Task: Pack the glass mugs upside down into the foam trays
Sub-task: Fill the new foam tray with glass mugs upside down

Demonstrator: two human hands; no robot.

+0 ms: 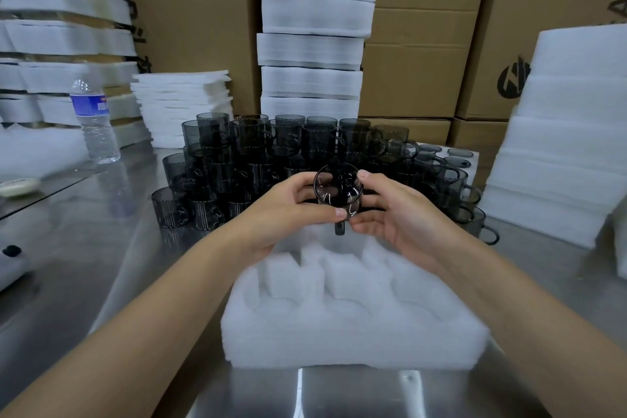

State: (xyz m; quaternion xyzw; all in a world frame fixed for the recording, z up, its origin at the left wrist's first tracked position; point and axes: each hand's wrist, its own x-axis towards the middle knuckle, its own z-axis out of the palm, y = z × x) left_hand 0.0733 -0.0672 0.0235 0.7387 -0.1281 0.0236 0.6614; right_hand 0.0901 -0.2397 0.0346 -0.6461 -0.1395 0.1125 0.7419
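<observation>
A smoky grey glass mug (pixel 337 192) is held between both hands above the far end of a white foam tray (pixel 353 322) with round pockets. My left hand (pixel 288 210) grips the mug's left side, thumb near the handle. My right hand (pixel 397 214) grips its right side. The mug's handle points down toward me. Behind the hands stands a pile of several stacked grey mugs (pixel 271 159). All tray pockets I can see hold nothing.
A second foam tray (pixel 451 156) with upside-down mugs lies at the back right. Foam stacks rise at centre back (pixel 312 44), left (pixel 61 37) and right (pixel 570 132). A water bottle (pixel 93 115) stands at the left on the steel table (pixel 101 241). Cardboard boxes (pixel 424 44) line the back.
</observation>
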